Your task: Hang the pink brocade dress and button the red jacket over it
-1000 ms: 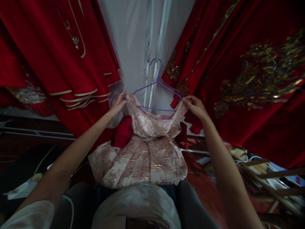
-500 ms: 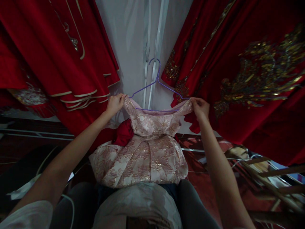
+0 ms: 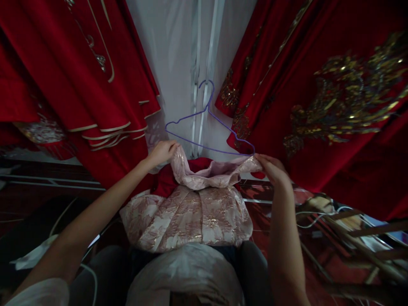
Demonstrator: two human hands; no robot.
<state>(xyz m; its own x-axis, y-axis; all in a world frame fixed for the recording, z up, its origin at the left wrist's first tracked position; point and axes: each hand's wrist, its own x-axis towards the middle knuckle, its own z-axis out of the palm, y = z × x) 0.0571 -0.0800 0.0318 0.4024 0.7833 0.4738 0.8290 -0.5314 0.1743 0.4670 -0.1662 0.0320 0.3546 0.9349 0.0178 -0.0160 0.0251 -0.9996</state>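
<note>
A pale pink dress (image 3: 194, 212) with a gold floral pattern lies over my lap, its neckline stretched between my hands. My left hand (image 3: 164, 153) pinches one shoulder of it. The other shoulder is gripped by my right hand (image 3: 272, 168), close to the right end of a purple hanger (image 3: 207, 147). That hanger hangs by its hook in front of the pale wall; its left end is bare and sits above my left hand. Whether the right shoulder still touches the hanger's right end, I cannot tell.
Red garments with gold and silver embroidery hang at the left (image 3: 121, 97) and right (image 3: 306, 140). Behind the hanger runs a pale metal pole (image 3: 199, 55). A wooden rack (image 3: 360, 238) stands at the lower right. Red cloth (image 3: 164, 180) lies behind the dress.
Both hands have lowered, pulling the dress's shoulders down. The left shoulder has come off the hanger, which now tilts down to the right. The bodice has folded over.
</note>
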